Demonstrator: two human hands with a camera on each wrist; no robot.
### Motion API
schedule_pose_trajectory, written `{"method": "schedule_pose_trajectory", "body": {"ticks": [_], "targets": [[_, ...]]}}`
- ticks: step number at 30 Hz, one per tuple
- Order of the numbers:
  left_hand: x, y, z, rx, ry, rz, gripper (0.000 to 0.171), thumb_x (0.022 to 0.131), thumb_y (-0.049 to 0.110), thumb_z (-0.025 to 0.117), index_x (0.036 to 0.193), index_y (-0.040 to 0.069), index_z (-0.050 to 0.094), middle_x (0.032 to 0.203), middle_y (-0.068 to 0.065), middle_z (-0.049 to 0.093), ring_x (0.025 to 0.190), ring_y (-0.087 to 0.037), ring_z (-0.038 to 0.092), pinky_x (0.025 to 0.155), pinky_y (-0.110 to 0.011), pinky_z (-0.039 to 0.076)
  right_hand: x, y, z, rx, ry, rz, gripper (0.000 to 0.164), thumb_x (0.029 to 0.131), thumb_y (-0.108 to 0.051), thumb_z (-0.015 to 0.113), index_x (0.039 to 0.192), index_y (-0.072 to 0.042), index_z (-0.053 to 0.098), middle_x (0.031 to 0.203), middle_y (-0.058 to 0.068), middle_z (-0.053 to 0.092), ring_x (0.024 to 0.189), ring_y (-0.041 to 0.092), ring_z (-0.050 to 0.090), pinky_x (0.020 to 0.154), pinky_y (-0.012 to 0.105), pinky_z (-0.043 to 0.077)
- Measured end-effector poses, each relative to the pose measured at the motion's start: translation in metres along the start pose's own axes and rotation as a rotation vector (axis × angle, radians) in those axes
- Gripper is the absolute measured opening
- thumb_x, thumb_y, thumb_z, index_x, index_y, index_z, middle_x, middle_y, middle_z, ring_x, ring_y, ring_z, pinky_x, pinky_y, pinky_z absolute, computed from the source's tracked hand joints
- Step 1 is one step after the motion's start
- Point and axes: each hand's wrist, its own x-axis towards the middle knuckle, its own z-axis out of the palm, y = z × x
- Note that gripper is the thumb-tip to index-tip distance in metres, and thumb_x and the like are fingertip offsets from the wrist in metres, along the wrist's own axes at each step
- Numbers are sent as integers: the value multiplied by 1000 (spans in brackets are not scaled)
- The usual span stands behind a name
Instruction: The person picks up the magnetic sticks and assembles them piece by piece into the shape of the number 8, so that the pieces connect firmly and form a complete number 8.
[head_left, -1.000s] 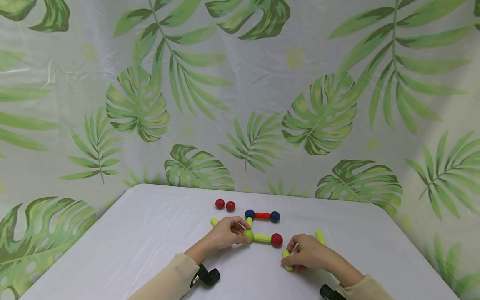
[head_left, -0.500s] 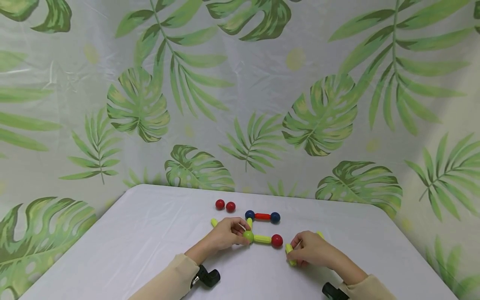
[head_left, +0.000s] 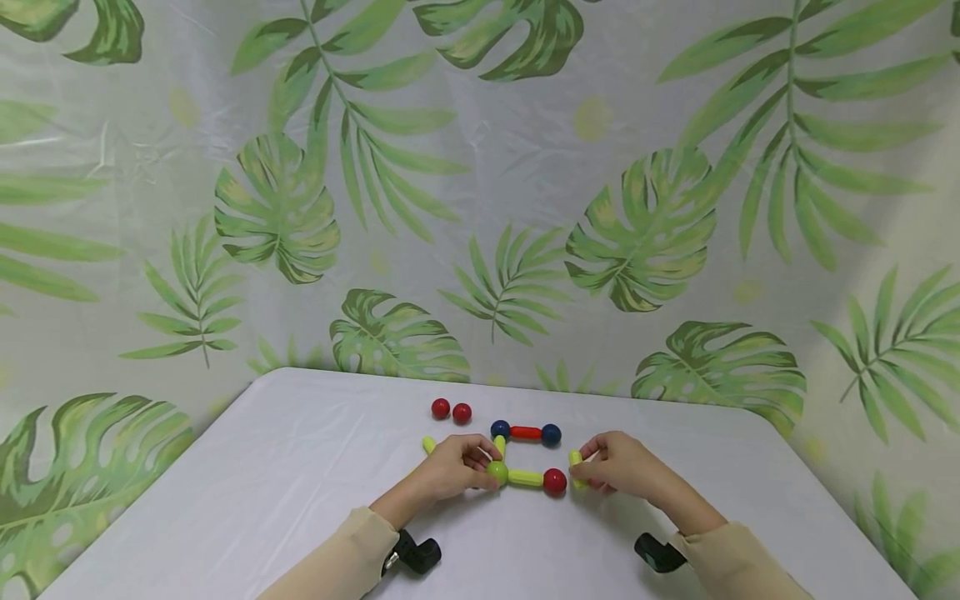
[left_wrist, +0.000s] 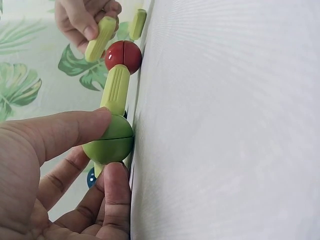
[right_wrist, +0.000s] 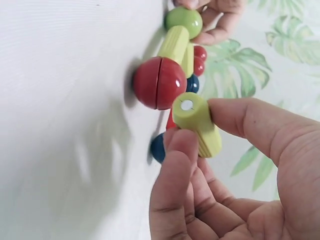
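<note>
My left hand (head_left: 453, 467) pinches a green ball (left_wrist: 109, 145) between thumb and fingers, on the table. From that ball one yellow-green magnetic rod (head_left: 526, 478) runs right to a red ball (head_left: 554, 482). Another yellow-green rod (head_left: 499, 447) leads back to a blue ball (head_left: 500, 429), joined by a red rod (head_left: 526, 433) to a second blue ball (head_left: 551, 435). Just right of the red ball, my right hand (head_left: 622, 467) pinches a loose yellow-green rod (right_wrist: 197, 125) between thumb and fingers. Its round silver end shows in the right wrist view, apart from the red ball.
Two loose red balls (head_left: 452, 411) lie at the back of the white table (head_left: 300, 467). One yellow-green rod (head_left: 428, 445) is partly hidden behind my left hand. Another rod (left_wrist: 138, 24) lies beyond the red ball in the left wrist view. A leaf-patterned curtain (head_left: 480, 208) hangs behind.
My right hand has carried the loose rod away from the table's front, up beside the red ball, turning it more upright in the head view. My left hand stays on the green ball.
</note>
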Motion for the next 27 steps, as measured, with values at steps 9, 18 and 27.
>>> {"method": "schedule_pose_trajectory", "body": {"ticks": [9,18,27], "targets": [[1,-1,-1,4,-1,-4,29,86,5,88,112,9,75,96,-4,69,85,-14,59,69,-23,47,17,-5,9,72,39,38,37,94,-26,82,115,1,67,85,1,76,77,15,67,69,31,58],[0,1,-1,-8,-4,3,29,86,4,88,112,7,75,97,-5,70,85,-14,59,69,-23,47,31,-8,20,106,84,99,39,95,-29,82,117,0,69,93,5,77,80,17,67,70,29,58],[0,0,0,-12,-7,4,30,86,5,88,113,8,75,98,-7,71,85,-15,59,69,-23,48,41,-3,30,120,92,118,37,93,-27,85,113,0,69,87,7,70,72,17,60,64,26,52]]}}
